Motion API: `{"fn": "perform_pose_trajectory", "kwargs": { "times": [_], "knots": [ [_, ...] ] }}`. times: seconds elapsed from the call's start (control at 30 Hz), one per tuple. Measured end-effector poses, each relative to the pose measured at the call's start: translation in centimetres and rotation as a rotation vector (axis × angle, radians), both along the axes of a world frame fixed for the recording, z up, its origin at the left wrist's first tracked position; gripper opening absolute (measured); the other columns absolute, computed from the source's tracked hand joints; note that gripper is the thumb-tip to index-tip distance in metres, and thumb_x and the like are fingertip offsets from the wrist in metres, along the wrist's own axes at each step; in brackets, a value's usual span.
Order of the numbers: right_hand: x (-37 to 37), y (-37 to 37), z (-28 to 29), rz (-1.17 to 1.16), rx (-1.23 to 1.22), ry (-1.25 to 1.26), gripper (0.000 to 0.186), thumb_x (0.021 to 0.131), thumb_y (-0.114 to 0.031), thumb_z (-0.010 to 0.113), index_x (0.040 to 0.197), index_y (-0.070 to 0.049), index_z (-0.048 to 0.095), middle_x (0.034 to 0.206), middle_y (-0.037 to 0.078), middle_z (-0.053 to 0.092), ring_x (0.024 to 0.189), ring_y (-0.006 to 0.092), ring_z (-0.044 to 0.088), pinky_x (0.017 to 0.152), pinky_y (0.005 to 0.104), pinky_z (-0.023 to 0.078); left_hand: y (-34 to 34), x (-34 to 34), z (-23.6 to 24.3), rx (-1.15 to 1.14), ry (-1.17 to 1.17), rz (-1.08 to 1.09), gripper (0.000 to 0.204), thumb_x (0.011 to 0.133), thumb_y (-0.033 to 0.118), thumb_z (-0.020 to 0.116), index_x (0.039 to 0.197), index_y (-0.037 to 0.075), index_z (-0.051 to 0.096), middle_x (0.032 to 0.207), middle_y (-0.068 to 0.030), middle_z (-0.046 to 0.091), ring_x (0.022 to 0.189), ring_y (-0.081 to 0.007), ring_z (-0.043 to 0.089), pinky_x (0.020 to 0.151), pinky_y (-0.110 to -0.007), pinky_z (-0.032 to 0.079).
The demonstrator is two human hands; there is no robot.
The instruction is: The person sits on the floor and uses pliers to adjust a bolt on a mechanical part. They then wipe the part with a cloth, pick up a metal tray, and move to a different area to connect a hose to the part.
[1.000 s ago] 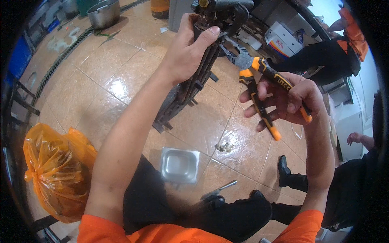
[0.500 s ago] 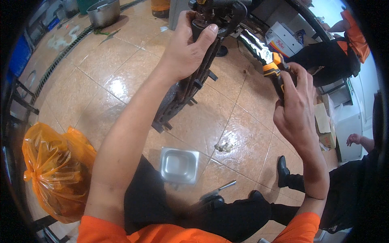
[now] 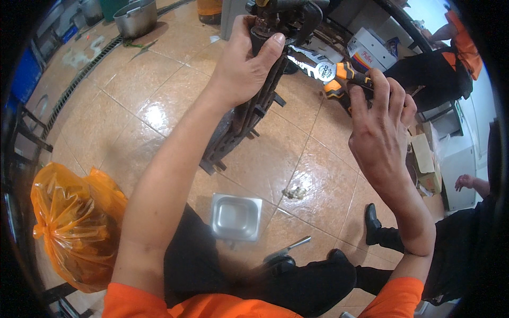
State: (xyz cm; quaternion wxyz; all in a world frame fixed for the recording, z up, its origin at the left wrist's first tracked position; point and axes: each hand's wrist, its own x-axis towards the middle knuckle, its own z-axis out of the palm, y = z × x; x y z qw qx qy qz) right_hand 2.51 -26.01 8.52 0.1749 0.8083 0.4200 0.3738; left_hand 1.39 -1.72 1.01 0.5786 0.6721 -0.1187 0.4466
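A long, dark, greasy metal assembly (image 3: 225, 139) with rods and a clamp-like head stands tilted in front of me. My left hand (image 3: 238, 74) is closed around its upper part, thumb lying along the near side. In my right hand (image 3: 379, 124) is a pair of pliers (image 3: 325, 72) with orange and black handles, gripped with the fingers over the handles. The handles are spread apart, and the bright jaws point left at the assembly's upper side beside my left thumb. Whether the jaws touch the metal I cannot tell.
On the tiled floor are a square steel pan (image 3: 236, 217), a cleaver-like blade (image 3: 286, 250) and a small wet scrap (image 3: 294, 192). A tied orange bag (image 3: 77, 228) sits at left, a pot (image 3: 135, 20) far left. A white carton (image 3: 368, 50) and people in dark trousers are at right.
My right hand has turned the pliers and brought their jaws left, up to the metal assembly. The pliers' handles have spread wider. My left hand keeps its hold.
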Motion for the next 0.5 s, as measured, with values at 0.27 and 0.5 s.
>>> {"fn": "perform_pose_trajectory", "kwargs": {
  "times": [0.27,0.5],
  "knots": [
    [0.4,0.4,4.1,-0.109,0.179,1.464,0.04,0.067,-0.002,0.06,0.107,-0.003,0.062,0.093,0.012,0.059,0.075,0.0232,0.059,0.069,0.0353,0.048,-0.2,-0.2,-0.1,0.003,0.045,0.015,0.049,0.097,0.036,0.06,0.12,-0.003,0.042,0.097,-0.0092,0.061,0.09,-0.0145,0.057,0.083,-0.03,0.049],
    [3.1,0.4,4.1,0.177,0.603,2.684,0.051,0.063,0.001,0.052,0.113,0.011,0.054,0.122,0.028,0.057,0.107,0.0447,0.062,0.096,0.0566,0.052,0.3,0.1,-0.3,-0.049,-0.002,-0.011,0.049,0.097,0.036,0.06,0.121,-0.002,0.042,0.1,-0.0088,0.061,0.093,-0.0145,0.057,0.085,-0.03,0.048]
  ]
}}
